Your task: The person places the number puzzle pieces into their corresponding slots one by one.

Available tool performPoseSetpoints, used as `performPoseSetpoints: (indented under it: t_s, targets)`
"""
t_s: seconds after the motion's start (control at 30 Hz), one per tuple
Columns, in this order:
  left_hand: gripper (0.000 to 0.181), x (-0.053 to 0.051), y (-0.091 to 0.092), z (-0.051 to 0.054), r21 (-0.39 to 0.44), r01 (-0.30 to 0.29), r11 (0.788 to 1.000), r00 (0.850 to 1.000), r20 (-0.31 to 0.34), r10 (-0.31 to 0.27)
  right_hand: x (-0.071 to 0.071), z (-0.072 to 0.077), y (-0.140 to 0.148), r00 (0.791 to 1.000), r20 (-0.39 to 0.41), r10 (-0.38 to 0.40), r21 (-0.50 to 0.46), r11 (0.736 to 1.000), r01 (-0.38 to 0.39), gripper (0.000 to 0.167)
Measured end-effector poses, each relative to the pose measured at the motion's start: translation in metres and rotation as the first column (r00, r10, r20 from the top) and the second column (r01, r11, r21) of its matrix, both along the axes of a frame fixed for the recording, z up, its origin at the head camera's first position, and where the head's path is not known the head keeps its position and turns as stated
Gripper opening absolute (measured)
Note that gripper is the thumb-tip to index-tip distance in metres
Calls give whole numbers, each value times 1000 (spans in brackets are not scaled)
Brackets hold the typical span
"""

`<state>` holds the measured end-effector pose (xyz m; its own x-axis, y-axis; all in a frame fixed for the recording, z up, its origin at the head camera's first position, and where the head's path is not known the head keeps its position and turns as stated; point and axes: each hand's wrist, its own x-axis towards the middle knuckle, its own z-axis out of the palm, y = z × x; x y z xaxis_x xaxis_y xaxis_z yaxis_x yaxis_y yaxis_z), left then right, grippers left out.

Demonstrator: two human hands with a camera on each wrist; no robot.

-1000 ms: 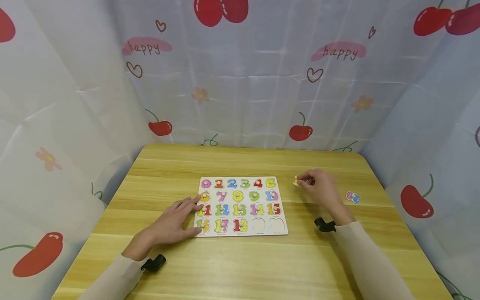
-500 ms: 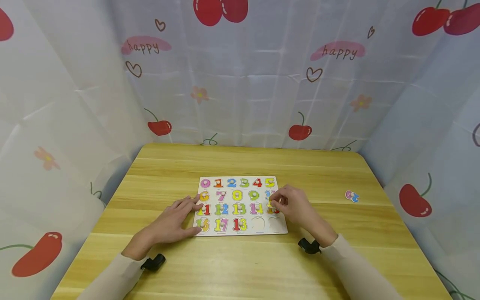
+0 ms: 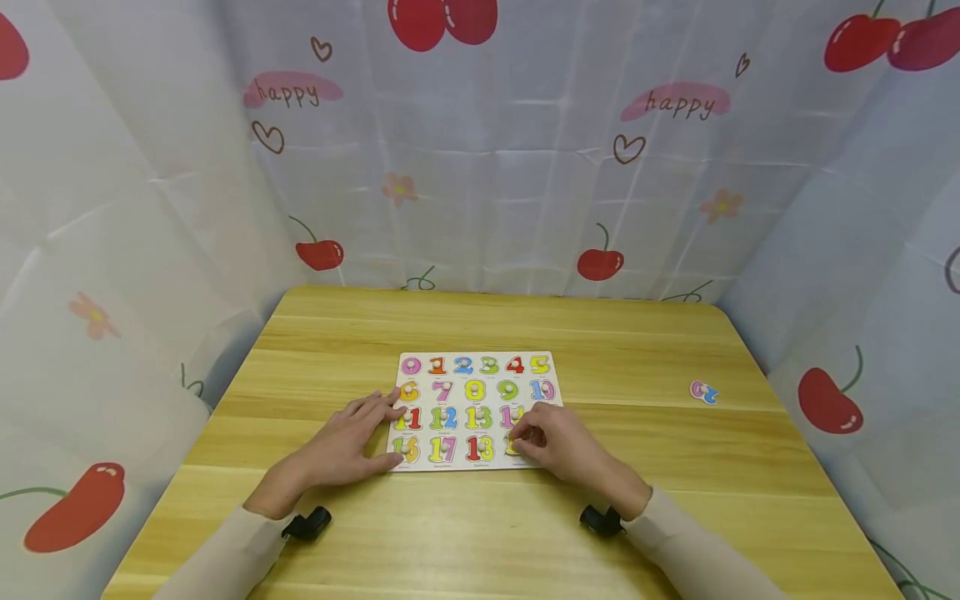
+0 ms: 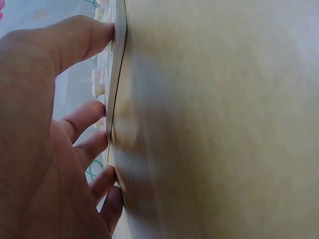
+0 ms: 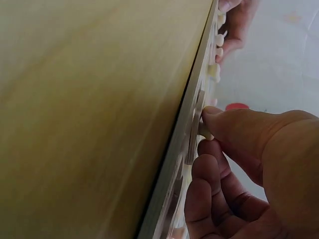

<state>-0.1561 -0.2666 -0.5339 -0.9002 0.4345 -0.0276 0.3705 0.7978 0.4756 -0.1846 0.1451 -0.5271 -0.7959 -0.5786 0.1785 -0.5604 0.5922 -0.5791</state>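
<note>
A white number puzzle board (image 3: 461,433) lies on the table, filled with several coloured, knobbed number pieces. My left hand (image 3: 337,452) rests along its left edge, fingers spread; the left wrist view shows the thumb (image 4: 75,40) and some fingertips touching the board's rim. My right hand (image 3: 577,452) pinches the knob of a yellow number puzzle piece (image 3: 512,447) over the bottom row, right of the red and yellow piece (image 3: 480,450). In the right wrist view that piece (image 5: 195,132) sits slightly raised and tilted at the board's face. The hand hides its number and the bottom right corner.
Right of the board, a pink and blue number piece (image 3: 703,392) lies loose on the wooden table (image 3: 480,533). A white curtain (image 3: 480,208) with cherry prints stands behind and at both sides. Each wrist wears a small black camera.
My right hand has carried the yellow piece from the table right of the board, left and nearer, to the bottom row. The left hand stays on the board's edge.
</note>
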Motion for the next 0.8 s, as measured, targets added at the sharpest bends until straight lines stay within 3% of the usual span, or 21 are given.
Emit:
performPoseSetpoints:
  t_s: [0.37, 0.8]
  targets:
    - [79, 0, 0, -2, -3, -1, 1000, 1000, -12, 1, 5, -1, -4, 998, 69, -14, 13, 1000, 13, 5]
    - [80, -1, 0, -3, -1, 3, 1000, 1000, -16, -3, 1, 4, -4, 998, 64, -10, 52, 999, 6, 8]
